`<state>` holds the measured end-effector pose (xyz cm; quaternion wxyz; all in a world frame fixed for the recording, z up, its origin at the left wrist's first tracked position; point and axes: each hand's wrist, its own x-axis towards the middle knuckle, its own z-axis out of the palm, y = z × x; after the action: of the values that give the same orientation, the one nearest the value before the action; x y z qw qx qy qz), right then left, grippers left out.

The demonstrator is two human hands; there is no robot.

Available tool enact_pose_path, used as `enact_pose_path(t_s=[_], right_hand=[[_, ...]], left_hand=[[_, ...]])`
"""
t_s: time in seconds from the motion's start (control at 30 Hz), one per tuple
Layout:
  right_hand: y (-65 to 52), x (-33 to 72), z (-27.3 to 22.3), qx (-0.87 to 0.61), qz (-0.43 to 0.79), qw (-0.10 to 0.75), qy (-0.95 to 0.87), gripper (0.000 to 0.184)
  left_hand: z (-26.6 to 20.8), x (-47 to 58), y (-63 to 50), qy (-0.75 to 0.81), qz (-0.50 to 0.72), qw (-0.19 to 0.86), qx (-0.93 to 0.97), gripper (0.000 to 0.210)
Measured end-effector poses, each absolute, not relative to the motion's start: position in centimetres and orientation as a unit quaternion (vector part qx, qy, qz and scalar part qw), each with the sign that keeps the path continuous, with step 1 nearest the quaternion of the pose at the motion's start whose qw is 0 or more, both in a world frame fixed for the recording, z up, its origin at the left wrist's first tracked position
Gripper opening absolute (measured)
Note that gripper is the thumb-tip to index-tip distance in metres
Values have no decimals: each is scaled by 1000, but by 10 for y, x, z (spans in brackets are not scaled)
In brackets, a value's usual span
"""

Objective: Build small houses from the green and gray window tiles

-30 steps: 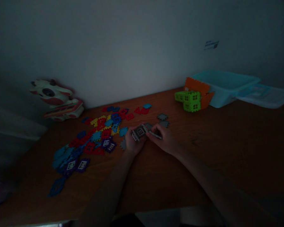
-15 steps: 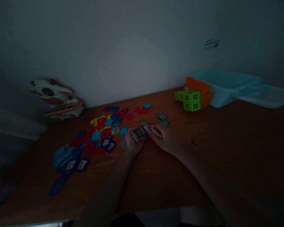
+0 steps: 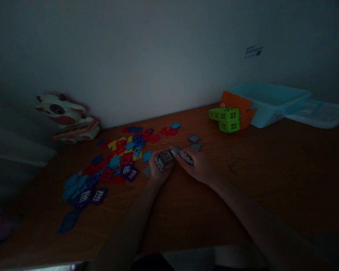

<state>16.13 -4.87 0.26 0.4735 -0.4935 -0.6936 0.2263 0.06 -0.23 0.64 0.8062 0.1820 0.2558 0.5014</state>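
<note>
Grey interlocking building tiles [image 3: 167, 156], one with a white window, are joined into a small piece held just above the table. My left hand [image 3: 157, 169] is closed round its left side, palm below. From the right, my right hand [image 3: 197, 163] pinches a grey tile [image 3: 185, 157] at the piece's edge; whether that tile is fully locked on I cannot tell. Two loose grey tiles [image 3: 194, 142] lie just beyond my right hand. Another grey tile [image 3: 147, 172] rests on the table beside my left wrist.
Red, blue, yellow and purple tiles [image 3: 107, 175] are spread over the left of the wooden table [image 3: 186, 222]. At the back left stands a cow toy with a keyboard [image 3: 70, 118]. A green and orange tile construction [image 3: 228, 119] stands before a pale blue bin [image 3: 268, 109] and its lid [image 3: 324, 114].
The grey piece has tilted slightly in my hands, so its left tile now shows more of its face. Both hands stay in almost the same place.
</note>
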Motion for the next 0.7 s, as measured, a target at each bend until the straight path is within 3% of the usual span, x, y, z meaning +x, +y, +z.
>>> enact_pose_path(t_s=[0.13, 0.4, 0.7], right_hand=[[-50, 161, 5, -494, 215, 464, -704, 21], [-52, 161, 8, -481, 221, 465, -710, 22], [-52, 162, 5, -489, 236, 465, -699, 25]], left_hand=[[6, 2, -2, 267, 498, 804, 183, 29], [7, 0, -1, 290, 462, 813, 202, 60], [3, -1, 2, 292, 459, 815, 200, 44]])
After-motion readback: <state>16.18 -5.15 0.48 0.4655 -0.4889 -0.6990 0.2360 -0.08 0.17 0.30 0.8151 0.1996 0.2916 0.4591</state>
